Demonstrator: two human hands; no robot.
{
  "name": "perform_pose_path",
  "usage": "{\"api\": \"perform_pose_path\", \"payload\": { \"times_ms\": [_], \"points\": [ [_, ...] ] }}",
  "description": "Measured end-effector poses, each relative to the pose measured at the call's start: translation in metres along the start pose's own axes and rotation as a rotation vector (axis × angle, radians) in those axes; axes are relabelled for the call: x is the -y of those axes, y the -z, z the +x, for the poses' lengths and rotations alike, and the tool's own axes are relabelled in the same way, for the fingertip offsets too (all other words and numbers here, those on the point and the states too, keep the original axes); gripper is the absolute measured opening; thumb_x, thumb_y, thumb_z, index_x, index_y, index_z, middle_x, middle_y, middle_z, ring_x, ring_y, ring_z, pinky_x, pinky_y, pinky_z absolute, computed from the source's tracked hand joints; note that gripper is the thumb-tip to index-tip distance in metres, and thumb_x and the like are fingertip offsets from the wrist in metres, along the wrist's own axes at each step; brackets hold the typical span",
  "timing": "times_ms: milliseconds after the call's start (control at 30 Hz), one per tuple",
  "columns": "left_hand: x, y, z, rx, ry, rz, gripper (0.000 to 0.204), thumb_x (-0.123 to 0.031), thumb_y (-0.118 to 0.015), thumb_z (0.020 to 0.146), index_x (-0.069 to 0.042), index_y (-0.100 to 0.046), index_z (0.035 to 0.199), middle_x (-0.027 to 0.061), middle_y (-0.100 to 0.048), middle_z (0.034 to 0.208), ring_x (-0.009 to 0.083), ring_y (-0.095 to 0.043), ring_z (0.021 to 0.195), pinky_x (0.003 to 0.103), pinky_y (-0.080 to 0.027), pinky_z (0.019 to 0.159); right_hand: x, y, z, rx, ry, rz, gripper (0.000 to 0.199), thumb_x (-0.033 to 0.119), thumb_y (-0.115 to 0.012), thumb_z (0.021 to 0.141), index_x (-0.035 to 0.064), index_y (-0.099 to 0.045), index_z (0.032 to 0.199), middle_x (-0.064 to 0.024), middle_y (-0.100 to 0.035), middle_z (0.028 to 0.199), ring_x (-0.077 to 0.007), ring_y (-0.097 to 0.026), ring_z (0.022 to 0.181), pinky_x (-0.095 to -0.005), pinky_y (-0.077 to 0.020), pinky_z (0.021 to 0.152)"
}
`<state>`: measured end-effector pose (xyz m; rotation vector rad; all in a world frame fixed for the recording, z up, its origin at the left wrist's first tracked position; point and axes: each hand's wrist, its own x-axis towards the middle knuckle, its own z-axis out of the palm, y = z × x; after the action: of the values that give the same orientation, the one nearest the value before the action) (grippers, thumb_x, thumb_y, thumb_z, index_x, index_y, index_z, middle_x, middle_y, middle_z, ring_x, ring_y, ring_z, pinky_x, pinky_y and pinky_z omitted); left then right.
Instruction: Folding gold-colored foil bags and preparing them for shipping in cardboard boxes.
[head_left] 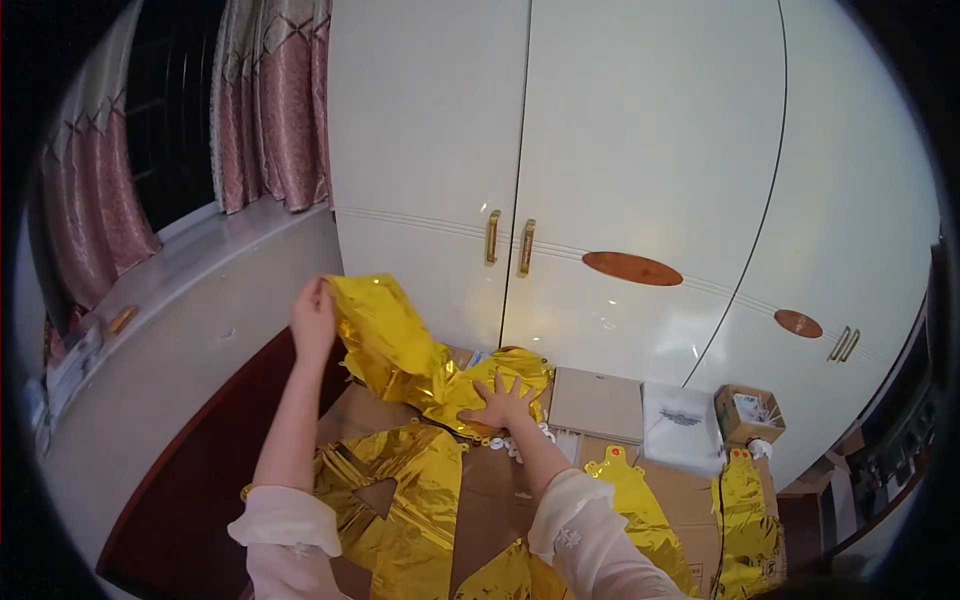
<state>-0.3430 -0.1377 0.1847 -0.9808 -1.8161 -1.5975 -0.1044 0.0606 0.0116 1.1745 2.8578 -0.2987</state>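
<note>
Gleaming and creased, a gold foil sheet (385, 325) is hanging from the left hand (314, 318), grip pinching its edge; the right hand (497, 405), grip wide, is resting on its lower part above brown cardboard (490, 505). White cabinet doors (430, 130) are standing behind.

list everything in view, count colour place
Held foil: one, gold, centre-left
Other foils: several, gold, foreground
Cardboard: count unclear, brown, beneath
Discs: several, white, centre
Panel: one, beige, centre-right
Pack: one, whitish, right
Box: one, brown, right
Wardrobe: one, white, behind
Handles: four, gold, wardrobe
Ovals: two, brown, wardrobe
Curtains: two, pink, upper left
Window: one, dark, upper left
Left hand: one, bare, on held foil
Right hand: one, bare, on gold foil
Sleeves: two, white, below
</note>
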Motion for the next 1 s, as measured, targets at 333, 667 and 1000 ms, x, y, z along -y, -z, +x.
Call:
{"api": "perform_pose_path", "payload": {
  "times_ms": [333,667,1000],
  "points": [
    [-0.09,0.128,0.094,-0.378,-0.336,-0.217,0.019,-0.011,-0.052,0.099,0.003,-0.061,0.107,0.0045,-0.065,0.087,0.0106,-0.058,0.08,0.025,-0.047,0.072,0.013,-0.007,-0.025,-0.086,0.139,-0.117,0.073,0.064,-0.052,0.087,0.0231,-0.041,0.146,-0.0072,-0.035,0.154,-0.031,-0.028,0.144,-0.0726,-0.0126,0.109],
    [-0.194,0.198,-0.011,0.036,-0.394,0.009,0.014,-0.009,-0.059,0.094,0.002,-0.066,0.099,0.0105,-0.064,0.081,0.0116,-0.06,0.079,0.027,-0.047,0.073,0.05,-0.024,-0.072,-0.218,0.403,0.027,0.041,0.039,-0.06,0.085,0.0225,-0.057,0.122,-0.005,-0.061,0.12,-0.0275,-0.058,0.114,-0.0516,-0.0414,0.091],
    [-0.159,0.306,-0.185,0.313,-0.248,0.124,0.008,-0.001,-0.066,0.073,-0.004,-0.067,0.08,0.0086,-0.067,0.072,0.0252,-0.063,0.064,0.034,-0.048,0.059,0.073,-0.046,-0.033,-0.582,0.579,-0.324,0.015,0.025,-0.059,0.083,0.0135,-0.067,0.082,-0.0067,-0.067,0.086,-0.0257,-0.065,0.086,-0.0383,-0.0467,0.069]
  ]
}}
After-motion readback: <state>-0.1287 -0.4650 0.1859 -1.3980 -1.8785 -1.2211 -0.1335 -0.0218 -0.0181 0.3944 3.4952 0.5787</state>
